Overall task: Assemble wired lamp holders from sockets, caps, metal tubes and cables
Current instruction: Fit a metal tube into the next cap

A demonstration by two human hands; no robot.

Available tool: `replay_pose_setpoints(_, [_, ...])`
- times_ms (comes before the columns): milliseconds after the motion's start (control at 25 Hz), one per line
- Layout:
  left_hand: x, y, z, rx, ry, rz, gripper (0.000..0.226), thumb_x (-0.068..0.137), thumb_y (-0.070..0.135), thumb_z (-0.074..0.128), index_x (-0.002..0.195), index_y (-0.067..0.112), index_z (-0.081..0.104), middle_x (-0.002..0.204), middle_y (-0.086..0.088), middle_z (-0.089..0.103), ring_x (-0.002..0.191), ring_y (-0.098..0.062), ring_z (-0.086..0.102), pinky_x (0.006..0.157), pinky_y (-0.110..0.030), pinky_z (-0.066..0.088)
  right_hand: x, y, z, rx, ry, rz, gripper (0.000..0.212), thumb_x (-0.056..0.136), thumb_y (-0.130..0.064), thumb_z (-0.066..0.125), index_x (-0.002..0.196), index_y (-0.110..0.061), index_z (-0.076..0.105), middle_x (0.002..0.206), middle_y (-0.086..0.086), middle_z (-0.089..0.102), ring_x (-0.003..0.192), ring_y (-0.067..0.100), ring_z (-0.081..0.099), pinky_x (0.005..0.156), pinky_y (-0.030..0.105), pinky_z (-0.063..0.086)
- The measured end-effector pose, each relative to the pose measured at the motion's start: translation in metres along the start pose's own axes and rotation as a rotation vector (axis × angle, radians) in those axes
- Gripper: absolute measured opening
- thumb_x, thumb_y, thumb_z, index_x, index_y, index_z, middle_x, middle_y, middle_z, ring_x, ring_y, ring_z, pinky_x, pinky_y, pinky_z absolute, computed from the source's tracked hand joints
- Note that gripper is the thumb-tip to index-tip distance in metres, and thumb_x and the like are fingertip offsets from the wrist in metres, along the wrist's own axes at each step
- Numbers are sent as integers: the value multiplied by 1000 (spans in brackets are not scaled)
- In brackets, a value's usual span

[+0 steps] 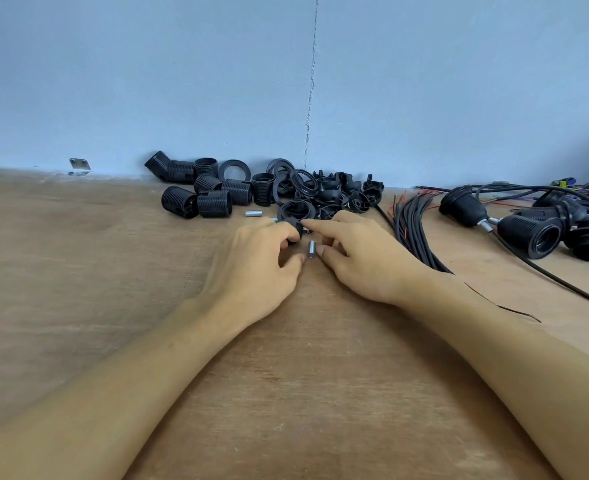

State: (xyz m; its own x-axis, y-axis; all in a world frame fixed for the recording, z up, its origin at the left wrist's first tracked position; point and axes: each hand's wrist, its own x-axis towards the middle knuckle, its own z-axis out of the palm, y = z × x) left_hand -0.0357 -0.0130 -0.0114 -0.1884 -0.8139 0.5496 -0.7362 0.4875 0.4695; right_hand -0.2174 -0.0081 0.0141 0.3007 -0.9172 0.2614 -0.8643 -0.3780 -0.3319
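Left grip: the left hand (258,258) has its fingers curled round a black cap (296,227), clamped on it just above the desk (303,375).
Right grip: the right hand (362,254) holds nothing, with forefinger and thumb apart; the forefinger points at the cap and the thumb tip is low.
Metal tube: the metal tube (310,250) lies loose on the desk between the two hands, just beside the right thumb tip.
Tube axis: it runs roughly away from the person, not across.
Nearer hand: the right (the left is already occupied).
Direction from grip: just left of the thumb and below the forefinger, so a short inward pinch should do.
Likely step: picking up the tube to mate with the cap.
Spare: another tube (253,213) lies crosswise, further back on the left.
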Motion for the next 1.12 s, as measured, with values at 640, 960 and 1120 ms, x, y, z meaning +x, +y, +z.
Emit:
replay_pose_setpoints(640, [1, -4, -1, -94, -22, 32, 6, 88, 29, 78, 86, 33, 76, 70, 21, 65, 67, 0, 61, 65, -26, 50, -4, -1, 4, 185, 118, 4, 17, 102, -20, 54, 98, -14, 70, 92, -6, 68, 85, 4, 54, 72, 17, 36])
replay_pose_setpoints(960, [-1, -3, -1, -184, 12, 25, 14, 87, 19, 80, 86, 31, 73, 68, 33, 62, 64, 18, 57, 64, -2, 39, -6, -4, 0, 642, 172, 276, 6, 97, -19, 64, 94, -19, 70, 68, -6, 71, 60, 6, 64, 66, 25, 54])
replay_pose_setpoints(1120, [-3, -1, -2, -224, -20, 52, 22, 86, 19, 81, 82, 37, 69, 73, 30, 69, 67, 9, 64, 62, -6, 42, -6, -11, 1, 850, 188, 328, 3, 93, -9, 69, 96, -8, 71, 79, 14, 76, 74, 21, 75, 70, 29, 60])
